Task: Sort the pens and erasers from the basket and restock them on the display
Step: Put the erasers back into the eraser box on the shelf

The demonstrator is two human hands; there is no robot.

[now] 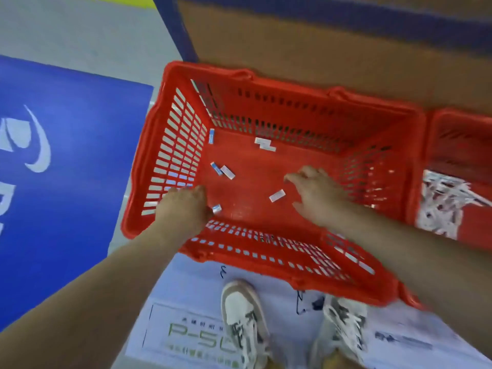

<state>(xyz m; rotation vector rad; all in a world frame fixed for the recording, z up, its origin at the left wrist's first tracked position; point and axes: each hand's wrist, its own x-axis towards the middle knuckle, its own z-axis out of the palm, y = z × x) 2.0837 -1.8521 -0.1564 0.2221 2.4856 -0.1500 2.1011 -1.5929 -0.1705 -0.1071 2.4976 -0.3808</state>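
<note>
standing over a red basket (pixel 266 265) on printed white sheets (pixel 186 288); blue mat (pixel 66 182) at 9 o'clock, cardboard box (pixel 319 49) at 12, second basket (pixel 452 115) of pens (pixel 439 203) at 3. reaching in with left hand (pixel 183 209) at 8 o'clock, curled round a blue-white eraser (pixel 217 209); right hand (pixel 316 193) at 4, fingers spread, holding nothing, near a white eraser (pixel 277 195). loose erasers (pixel 227 171) toward 10 to 12.

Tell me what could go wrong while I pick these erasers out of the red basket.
The blue-striped eraser against the left wall could easily be missed. The right hand reaches with spread fingers and might knock the white eraser away. Small pieces may slip through slots in the basket.
</note>
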